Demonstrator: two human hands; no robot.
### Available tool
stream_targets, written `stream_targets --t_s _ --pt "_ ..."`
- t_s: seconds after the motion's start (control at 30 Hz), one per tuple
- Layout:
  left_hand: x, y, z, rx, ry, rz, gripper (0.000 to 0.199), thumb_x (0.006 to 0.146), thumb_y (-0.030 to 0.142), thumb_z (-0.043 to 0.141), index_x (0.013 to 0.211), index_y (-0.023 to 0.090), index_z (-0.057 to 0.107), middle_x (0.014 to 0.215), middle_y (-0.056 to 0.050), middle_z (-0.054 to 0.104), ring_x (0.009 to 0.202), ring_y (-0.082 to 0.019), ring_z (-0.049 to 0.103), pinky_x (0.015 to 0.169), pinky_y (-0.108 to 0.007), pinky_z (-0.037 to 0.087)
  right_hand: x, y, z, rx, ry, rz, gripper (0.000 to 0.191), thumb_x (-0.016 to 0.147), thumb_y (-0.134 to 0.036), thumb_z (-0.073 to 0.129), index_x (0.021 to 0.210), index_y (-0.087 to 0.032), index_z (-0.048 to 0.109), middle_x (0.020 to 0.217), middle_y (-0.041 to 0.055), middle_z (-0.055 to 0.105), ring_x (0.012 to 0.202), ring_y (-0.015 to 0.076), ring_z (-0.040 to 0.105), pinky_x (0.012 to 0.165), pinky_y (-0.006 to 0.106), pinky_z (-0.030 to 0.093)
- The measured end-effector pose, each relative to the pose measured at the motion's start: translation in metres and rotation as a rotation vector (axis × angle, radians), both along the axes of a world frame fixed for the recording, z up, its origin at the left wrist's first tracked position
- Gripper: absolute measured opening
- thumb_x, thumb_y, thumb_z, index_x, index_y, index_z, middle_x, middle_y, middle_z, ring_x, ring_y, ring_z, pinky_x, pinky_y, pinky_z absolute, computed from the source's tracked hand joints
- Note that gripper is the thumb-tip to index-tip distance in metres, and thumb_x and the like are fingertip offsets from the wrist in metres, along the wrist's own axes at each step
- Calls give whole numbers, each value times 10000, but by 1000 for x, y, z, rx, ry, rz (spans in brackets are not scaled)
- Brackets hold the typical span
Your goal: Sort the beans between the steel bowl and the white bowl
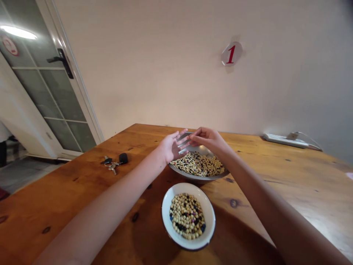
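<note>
My left hand is raised over the near left side of a metal bowl, its fingers spread and palm turned toward my other hand. Facing it, my right hand has thumb and fingers brought together in a pinch close to the left fingertips. Whatever may be between those fingers is too small to make out. Beneath both hands the metal bowl holds many cream and black beads. Nearer to me stands a white dish with a dark rim, containing similar beads, a few of them blue or purple.
A bunch of keys with a black fob lies on the wooden table to the left. At the back right rests a white power strip with a cable. Behind are a wall with a red "1" sign and a glazed door.
</note>
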State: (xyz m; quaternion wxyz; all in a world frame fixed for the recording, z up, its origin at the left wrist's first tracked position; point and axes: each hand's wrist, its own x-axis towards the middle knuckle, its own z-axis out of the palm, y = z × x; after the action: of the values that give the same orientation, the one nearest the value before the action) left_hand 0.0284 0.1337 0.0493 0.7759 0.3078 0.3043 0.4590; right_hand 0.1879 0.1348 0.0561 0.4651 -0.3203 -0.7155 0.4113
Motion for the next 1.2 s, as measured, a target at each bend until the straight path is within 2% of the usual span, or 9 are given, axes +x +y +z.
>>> stream_targets --t_s 0.23,0.53,0.73,0.87,1.2 --pt "0 -1 0 8 -21 -23 282 882 335 351 1062 256 552 1026 -54 572 829 -159 557 639 -272 436 1 2 -2 4 -46 5 172 681 -311 653 690 -181 540 687 22 627 670 140 623 684 313 521" --pt "-1 4 -6 15 -25 -45 274 878 350 356 1044 269 559 1045 -45 568 827 -155 556 641 -278 445 0 0 -1 -4 -75 15 160 684 -318 647 680 -191 550 673 21 639 650 141 625 680 321 531" --pt "-1 4 -5 3 -7 -33 266 870 348 375 1035 265 566 1024 -42 578 846 -160 547 636 -269 439 0 1 -2 3 -61 15 158 680 -314 648 693 -188 553 731 31 650 678 145 629 695 324 524" --pt "-1 4 -5 6 -6 -37 260 870 347 373 1013 263 574 1034 -38 576 851 -163 544 629 -264 432 1 3 -4 12 -68 42 146 691 -306 642 696 -188 555 716 27 643 671 139 625 684 315 526" --pt "0 1 -3 10 13 -10 245 864 342 392 1005 250 570 961 -42 583 796 -147 548 629 -261 434 0 7 -6 23 -109 1 149 685 -304 633 682 -187 541 679 23 621 657 141 616 655 314 532"
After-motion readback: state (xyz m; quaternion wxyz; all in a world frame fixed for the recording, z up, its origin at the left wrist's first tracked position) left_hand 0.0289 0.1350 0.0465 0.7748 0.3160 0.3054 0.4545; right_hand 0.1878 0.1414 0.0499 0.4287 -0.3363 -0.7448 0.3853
